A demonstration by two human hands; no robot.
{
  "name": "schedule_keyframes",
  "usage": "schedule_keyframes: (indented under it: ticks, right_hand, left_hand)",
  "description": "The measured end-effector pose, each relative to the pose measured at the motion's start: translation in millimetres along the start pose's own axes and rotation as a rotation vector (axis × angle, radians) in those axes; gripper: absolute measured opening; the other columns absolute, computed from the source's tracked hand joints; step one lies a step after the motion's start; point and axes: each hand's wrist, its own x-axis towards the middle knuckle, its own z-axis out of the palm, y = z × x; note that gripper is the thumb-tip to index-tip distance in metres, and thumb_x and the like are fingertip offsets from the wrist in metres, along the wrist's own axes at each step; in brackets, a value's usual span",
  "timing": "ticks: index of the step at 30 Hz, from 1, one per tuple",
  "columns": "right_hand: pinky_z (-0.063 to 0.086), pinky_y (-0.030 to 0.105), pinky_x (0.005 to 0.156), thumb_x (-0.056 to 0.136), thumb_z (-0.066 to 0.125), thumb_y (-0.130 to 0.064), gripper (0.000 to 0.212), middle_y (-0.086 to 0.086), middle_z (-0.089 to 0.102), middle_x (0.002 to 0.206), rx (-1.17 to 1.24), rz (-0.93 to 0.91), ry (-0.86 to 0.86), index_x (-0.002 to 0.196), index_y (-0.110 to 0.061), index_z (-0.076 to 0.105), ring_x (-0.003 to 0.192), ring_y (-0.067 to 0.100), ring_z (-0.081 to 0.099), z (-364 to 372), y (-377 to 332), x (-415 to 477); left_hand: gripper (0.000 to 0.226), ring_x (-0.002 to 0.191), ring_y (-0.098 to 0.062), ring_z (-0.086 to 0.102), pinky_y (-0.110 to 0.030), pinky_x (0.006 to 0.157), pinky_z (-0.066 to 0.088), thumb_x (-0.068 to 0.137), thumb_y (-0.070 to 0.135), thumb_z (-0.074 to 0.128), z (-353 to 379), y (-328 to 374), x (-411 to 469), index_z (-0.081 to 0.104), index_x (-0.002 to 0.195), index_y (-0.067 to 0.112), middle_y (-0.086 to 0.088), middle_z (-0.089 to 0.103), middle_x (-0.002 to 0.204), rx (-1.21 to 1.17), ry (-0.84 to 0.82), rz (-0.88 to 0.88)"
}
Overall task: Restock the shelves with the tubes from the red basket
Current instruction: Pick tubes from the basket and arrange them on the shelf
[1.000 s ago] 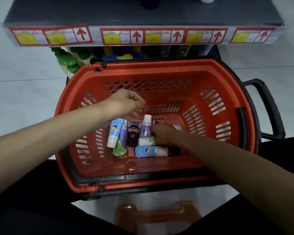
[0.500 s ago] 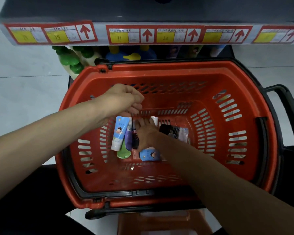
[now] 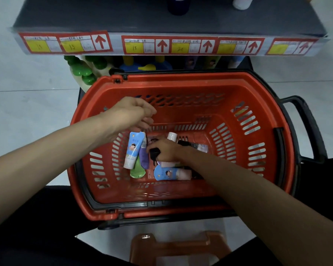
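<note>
Tubes (image 3: pixel 167 173) lie heaped low in the red basket (image 3: pixel 181 80), most with long axes pointing toward the shelf (image 3: pixel 123 20), the right grip (image 3: pixel 166 150) down among them curling round a black tube (image 3: pixel 153 153), the left grip (image 3: pixel 131 114) loosely curled just above the crimped end of a blue tube (image 3: pixel 133 148), contact unclear.

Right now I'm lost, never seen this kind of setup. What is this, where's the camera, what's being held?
No machine here: these are a person's two bare hands, filmed by one camera worn on the head, looking down. The red basket sits below a shelf edged with labels, with small tubes heaped inside. The left hand appears to pinch the top of a light-blue tube; a purple tube sits right beside it. The right hand has its grip round a black tube. Another blue tube lies flat near it.
</note>
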Motion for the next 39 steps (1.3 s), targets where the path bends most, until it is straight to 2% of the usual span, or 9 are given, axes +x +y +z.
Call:
schedule_keyframes:
  ticks: [3, 6, 9, 14, 18, 24, 28, 33, 39]
  right_hand:
    - [0.048, 0.027, 0.073, 0.067, 0.06, -0.005, 0.04, 0.005, 0.072, 0.097, 0.188, 0.109, 0.023, 0.105, -0.008, 0.074, 0.088, 0.02, 0.065, -17.5, -7.4, -7.8]
    - [0.056, 0.038, 0.088, 0.07, 0.064, 0.01, 0.048, 0.011, 0.073, 0.11, 0.389, 0.209, 0.09, 0.114, -0.006, 0.074, 0.1, 0.021, 0.066, -45.0, -13.7, -19.3]
    - [0.054, 0.028, 0.088, 0.074, 0.067, 0.017, 0.051, 0.012, 0.069, 0.125, 0.5, 0.219, 0.104, 0.118, -0.008, 0.074, 0.113, 0.022, 0.063, -69.1, -24.1, -41.1]
    - [0.051, 0.031, 0.105, 0.081, 0.072, 0.009, 0.053, 0.001, 0.066, 0.132, 0.556, 0.135, 0.149, 0.127, -0.017, 0.07, 0.122, 0.017, 0.062, -104.4, -56.9, -92.0]
    - [0.046, 0.03, 0.111, 0.081, 0.077, 0.007, 0.057, 0.004, 0.067, 0.134, 0.507, 0.0, 0.305, 0.134, -0.012, 0.066, 0.125, 0.013, 0.061, -109.5, -82.3, -127.6]
    - [0.054, 0.03, 0.101, 0.078, 0.078, 0.005, 0.05, -0.001, 0.054, 0.135, 0.326, -0.197, 0.635, 0.12, -0.016, 0.062, 0.129, 0.011, 0.052, -87.3, -101.5, -157.3]
    - [0.059, 0.036, 0.093, 0.074, 0.081, 0.004, 0.051, -0.004, 0.046, 0.127, 0.503, -0.184, 0.781, 0.106, -0.024, 0.053, 0.124, 0.009, 0.051, -81.3, -111.8, -161.6]
    - [0.058, 0.036, 0.096, 0.07, 0.092, -0.016, 0.079, 0.001, 0.058, 0.128, 0.797, -0.091, 0.703, 0.134, -0.032, 0.05, 0.123, 0.012, 0.058, -91.0, -118.4, -159.1]
    - [0.057, 0.043, 0.097, 0.079, 0.085, -0.017, 0.056, -0.001, 0.07, 0.116, 0.74, -0.131, 0.801, 0.129, -0.024, 0.061, 0.108, 0.017, 0.068, -118.5, -140.7, -131.6]
  left_hand:
    - [0.017, 0.086, -0.017, 0.073, -0.04, 0.092, 0.058, 0.102, 0.019, 0.055, 0.3, -5.8, -1.8, 0.072, 0.107, 0.02, -0.009, 0.077, 0.101, 0.026, 0.008, 0.002]
    - [0.017, 0.086, -0.018, 0.073, -0.041, 0.089, 0.058, 0.101, 0.017, 0.055, 0.1, -13.4, -1.2, 0.071, 0.107, 0.018, -0.008, 0.077, 0.097, 0.056, 0.021, -0.013]
    - [0.018, 0.084, -0.023, 0.07, -0.037, 0.076, 0.059, 0.101, 0.016, 0.055, 3.1, -15.9, -0.3, 0.069, 0.112, 0.012, -0.009, 0.073, 0.093, 0.067, 0.034, -0.069]
    - [0.044, 0.082, -0.035, 0.075, -0.043, 0.068, 0.064, 0.099, 0.044, 0.06, 16.7, -11.2, -5.6, 0.064, 0.109, 0.002, -0.019, 0.073, 0.1, -0.018, -0.037, -0.196]
    - [0.048, 0.089, -0.039, 0.075, -0.043, 0.076, 0.062, 0.1, 0.044, 0.059, 27.2, -5.1, -10.4, 0.06, 0.119, 0.0, -0.023, 0.073, 0.098, -0.264, -0.112, -0.197]
    - [0.021, 0.084, -0.023, 0.074, -0.036, 0.079, 0.061, 0.097, 0.03, 0.064, 28.1, -7.8, -26.9, 0.07, 0.11, 0.014, -0.007, 0.074, 0.087, -0.462, -0.159, -0.046]
    - [0.031, 0.109, -0.029, 0.072, -0.045, 0.098, 0.056, 0.095, 0.018, 0.069, 18.0, -10.5, -37.5, 0.065, 0.125, 0.016, -0.011, 0.075, 0.117, -0.563, -0.205, 0.082]
    - [0.045, 0.118, -0.027, 0.069, -0.04, 0.096, 0.058, 0.094, 0.005, 0.066, 2.1, -6.5, -49.1, 0.058, 0.137, 0.014, -0.011, 0.071, 0.126, -0.623, -0.143, 0.296]
    - [0.054, 0.114, -0.025, 0.07, -0.035, 0.092, 0.06, 0.081, 0.007, 0.078, -21.5, 6.9, -56.5, 0.061, 0.132, 0.01, -0.008, 0.074, 0.117, -0.613, 0.092, 0.461]
